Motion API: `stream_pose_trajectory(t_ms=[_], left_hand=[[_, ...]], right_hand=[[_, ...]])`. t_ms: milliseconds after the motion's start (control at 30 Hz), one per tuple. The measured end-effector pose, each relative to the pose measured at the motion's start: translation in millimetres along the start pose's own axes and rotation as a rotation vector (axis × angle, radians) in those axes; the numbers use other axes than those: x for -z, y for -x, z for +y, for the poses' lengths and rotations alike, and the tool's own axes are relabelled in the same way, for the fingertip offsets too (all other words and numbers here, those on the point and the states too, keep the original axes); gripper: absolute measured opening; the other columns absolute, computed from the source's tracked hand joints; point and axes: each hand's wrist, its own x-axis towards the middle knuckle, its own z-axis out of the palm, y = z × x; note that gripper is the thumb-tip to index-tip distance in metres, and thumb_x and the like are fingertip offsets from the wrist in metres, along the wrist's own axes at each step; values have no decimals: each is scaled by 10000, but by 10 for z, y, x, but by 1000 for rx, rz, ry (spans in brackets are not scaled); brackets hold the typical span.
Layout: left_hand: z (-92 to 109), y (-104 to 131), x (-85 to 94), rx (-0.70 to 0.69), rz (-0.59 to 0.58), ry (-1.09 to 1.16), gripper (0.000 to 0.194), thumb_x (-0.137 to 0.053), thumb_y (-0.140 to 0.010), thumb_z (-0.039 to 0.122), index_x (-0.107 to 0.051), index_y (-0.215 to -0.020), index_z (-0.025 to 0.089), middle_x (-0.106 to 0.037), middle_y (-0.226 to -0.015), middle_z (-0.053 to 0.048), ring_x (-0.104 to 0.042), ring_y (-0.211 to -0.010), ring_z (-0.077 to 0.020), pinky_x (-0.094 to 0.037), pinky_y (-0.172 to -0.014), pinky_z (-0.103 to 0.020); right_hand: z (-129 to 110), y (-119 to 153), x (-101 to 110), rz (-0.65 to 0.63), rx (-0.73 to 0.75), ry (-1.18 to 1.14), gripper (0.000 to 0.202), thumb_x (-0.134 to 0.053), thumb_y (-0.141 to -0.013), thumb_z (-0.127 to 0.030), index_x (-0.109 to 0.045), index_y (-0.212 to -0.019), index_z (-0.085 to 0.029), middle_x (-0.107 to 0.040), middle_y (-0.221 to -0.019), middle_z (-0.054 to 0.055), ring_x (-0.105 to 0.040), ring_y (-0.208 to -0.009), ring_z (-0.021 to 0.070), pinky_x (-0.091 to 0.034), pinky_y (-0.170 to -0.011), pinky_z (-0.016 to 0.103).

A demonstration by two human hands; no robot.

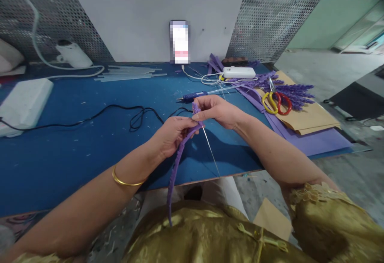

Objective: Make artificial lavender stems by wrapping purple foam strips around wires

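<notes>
Over the front part of the blue table my two hands meet at one small purple piece. My left hand (177, 133) is closed on a long purple paper strip (176, 163), whose loose end hangs down past the table edge to my lap. My right hand (217, 111) pinches the purple tip of a thin wire stem (211, 147), around which the strip's upper end seems to be wound. The bare wire slants down to the right, toward the table edge. My fingers partly hide the winding itself. Just behind them lies a blue glue gun (193, 96).
Scissors (276, 102) with yellow and red handles lie on brown paper (318, 117) beside purple lavender-like stems (297, 91). A phone (180, 42) leans on the back board, wired to a white power bank (239, 72). Glue sticks (129, 73) and a black cord (90, 120) lie left.
</notes>
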Motion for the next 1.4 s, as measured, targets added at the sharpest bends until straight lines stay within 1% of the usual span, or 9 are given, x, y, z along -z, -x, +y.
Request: stream_pose_trajectory(t_ms=[100,200,333,467,600,867,1100,1300,1400], left_hand=[[2,5,3,13,-6,38,155,-781,-586,243,-765,-666,111,-659,-602,-42,-535,-535,-96,-404,-502,-195],[7,20,-3,-29,0,39,180,-806,-572,250,-775,-684,113,-690,-646,-53,-568,-580,-106,-439,-555,-199],[-2,32,-11,-83,64,-54,221,-842,-553,270,-789,-712,126,-718,-692,-62,-571,-600,-110,-429,-562,-208],[-18,27,-17,-84,119,-118,206,-839,-546,278,-777,-684,140,-696,-651,-46,-543,-564,-111,-406,-534,-226],[-22,20,-25,-85,143,-128,173,-821,-536,253,-758,-648,137,-686,-638,-46,-550,-566,-116,-422,-551,-235],[5,37,-22,-88,101,-79,151,-799,-579,257,-761,-654,131,-714,-681,-60,-593,-622,-118,-465,-614,-218],[-25,20,-31,-80,148,-97,126,-800,-549,227,-727,-604,141,-689,-645,-46,-570,-597,-121,-471,-614,-236],[3,32,-19,-80,101,-49,199,-812,-582,285,-772,-709,136,-727,-720,-66,-596,-628,-129,-480,-609,-237],[25,42,-21,-84,99,-41,203,-810,-589,295,-779,-705,131,-712,-684,-59,-596,-628,-129,-473,-604,-229]], right_hand=[[-11,-7,4,27,15,13,217,-782,-652,-173,-565,-647,-152,-561,-592,-52,-500,-572,86,-394,-575,235],[-8,-17,7,38,16,19,219,-777,-649,-183,-559,-642,-155,-556,-592,-48,-494,-569,88,-388,-566,238],[13,-26,-17,64,17,16,227,-775,-642,-201,-552,-638,-160,-547,-594,-49,-485,-567,87,-379,-556,236],[34,-27,-51,90,5,20,237,-783,-628,-207,-551,-639,-160,-544,-587,-47,-472,-569,87,-366,-555,234],[56,-34,-57,104,-2,20,237,-785,-625,-210,-553,-637,-163,-535,-586,-48,-464,-573,89,-354,-551,237],[45,-46,-33,108,-4,7,230,-783,-627,-218,-558,-633,-171,-536,-573,-49,-468,-554,90,-373,-541,242],[67,-46,-55,114,-16,1,228,-786,-622,-201,-561,-637,-167,-540,-587,-46,-477,-565,90,-372,-546,243],[65,-60,-11,136,-1,4,238,-793,-625,-242,-565,-629,-172,-540,-574,-47,-469,-546,90,-348,-535,244],[59,-58,-5,134,3,-15,234,-790,-632,-244,-567,-634,-172,-544,-570,-47,-482,-540,91,-352,-535,245]])
